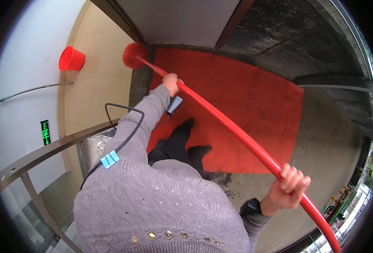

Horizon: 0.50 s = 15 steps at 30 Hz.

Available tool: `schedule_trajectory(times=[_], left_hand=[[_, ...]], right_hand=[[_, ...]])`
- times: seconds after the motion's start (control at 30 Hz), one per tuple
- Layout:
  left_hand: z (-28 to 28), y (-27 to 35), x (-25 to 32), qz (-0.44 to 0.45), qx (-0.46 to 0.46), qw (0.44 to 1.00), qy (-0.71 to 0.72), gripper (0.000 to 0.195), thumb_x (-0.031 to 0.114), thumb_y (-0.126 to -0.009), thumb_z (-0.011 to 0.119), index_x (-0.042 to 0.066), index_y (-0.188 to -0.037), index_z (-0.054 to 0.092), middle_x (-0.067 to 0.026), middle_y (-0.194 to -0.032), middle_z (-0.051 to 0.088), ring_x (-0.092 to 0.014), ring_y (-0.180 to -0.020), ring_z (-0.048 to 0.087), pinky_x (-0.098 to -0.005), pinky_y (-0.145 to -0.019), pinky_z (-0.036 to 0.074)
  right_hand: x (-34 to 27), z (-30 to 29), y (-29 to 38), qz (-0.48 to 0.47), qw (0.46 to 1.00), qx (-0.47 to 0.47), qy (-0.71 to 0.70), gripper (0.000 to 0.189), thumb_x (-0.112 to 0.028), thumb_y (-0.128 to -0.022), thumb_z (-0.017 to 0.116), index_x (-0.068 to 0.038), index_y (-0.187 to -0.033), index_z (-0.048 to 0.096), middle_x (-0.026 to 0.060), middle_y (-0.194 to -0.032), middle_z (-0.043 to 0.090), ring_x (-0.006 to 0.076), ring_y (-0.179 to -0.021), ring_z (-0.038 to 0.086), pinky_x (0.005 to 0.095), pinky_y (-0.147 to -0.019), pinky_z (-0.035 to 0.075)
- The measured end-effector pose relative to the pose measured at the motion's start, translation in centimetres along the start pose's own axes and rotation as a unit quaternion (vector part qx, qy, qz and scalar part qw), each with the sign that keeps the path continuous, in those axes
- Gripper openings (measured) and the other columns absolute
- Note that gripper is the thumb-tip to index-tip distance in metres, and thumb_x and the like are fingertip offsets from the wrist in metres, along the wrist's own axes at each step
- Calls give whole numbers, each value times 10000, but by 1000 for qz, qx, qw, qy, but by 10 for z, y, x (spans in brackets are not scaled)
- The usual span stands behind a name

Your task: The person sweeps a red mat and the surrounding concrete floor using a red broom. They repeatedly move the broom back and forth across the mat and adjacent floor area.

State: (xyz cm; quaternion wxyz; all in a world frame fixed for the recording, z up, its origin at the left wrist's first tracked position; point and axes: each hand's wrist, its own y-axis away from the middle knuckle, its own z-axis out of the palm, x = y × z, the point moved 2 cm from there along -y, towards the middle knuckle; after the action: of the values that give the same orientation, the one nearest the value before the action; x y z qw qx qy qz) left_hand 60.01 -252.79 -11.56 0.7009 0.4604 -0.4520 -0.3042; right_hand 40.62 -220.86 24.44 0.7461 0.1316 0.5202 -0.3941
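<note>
A long red pole (pixel 234 125) runs diagonally from the upper left to the lower right. My left hand (pixel 172 84) is closed round its upper part, near the round red bristle brush head (pixel 134 56). Farther down the same pole, my right hand (pixel 287 188) grips it. The brush head appears beside the dark door frame, over the edge of the beige tiled floor; whether it touches either is unclear. A small grey device (pixel 174 105) with a black cable is at my left wrist, and a blue binder clip (pixel 110 159) holds the cable on my grey sweater.
A red mat (pixel 246 104) lies under my feet. A red bucket (pixel 72 59) stands on the beige floor near a thin metal pole (pixel 31 92) by the white wall. To the left is a metal railing (pixel 63 140) with glass below; a lit exit sign (pixel 45 132) shows beyond.
</note>
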Motion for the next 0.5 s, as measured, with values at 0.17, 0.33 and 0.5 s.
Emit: schedule_trajectory(times=[0.17,0.33,0.5], left_hand=[[65,43,-119,-103,-210,971,-41,131,80,-808,481,25,-919,438,-102,-734,494,-237,-661,520,-385,-628,471],[93,114,-177,-246,-146,958,32,144,74,-828,472,39,-903,354,-106,-702,440,-233,-619,487,-411,-590,472],[62,62,-113,-113,-106,988,1,114,-1,-770,467,28,-808,364,-96,-607,400,-201,-482,426,-381,-490,475]], right_hand=[[-79,2,5,-62,997,-22,41,309,-120,-850,450,-148,-578,306,-51,-439,299,61,-413,263,235,-530,294],[-146,15,12,-209,972,-66,80,326,-236,-848,399,-155,-534,368,-75,-427,348,71,-385,344,244,-460,352],[-70,7,25,-121,991,48,2,353,-98,-862,418,-152,-551,260,-47,-431,266,59,-388,230,236,-480,231]])
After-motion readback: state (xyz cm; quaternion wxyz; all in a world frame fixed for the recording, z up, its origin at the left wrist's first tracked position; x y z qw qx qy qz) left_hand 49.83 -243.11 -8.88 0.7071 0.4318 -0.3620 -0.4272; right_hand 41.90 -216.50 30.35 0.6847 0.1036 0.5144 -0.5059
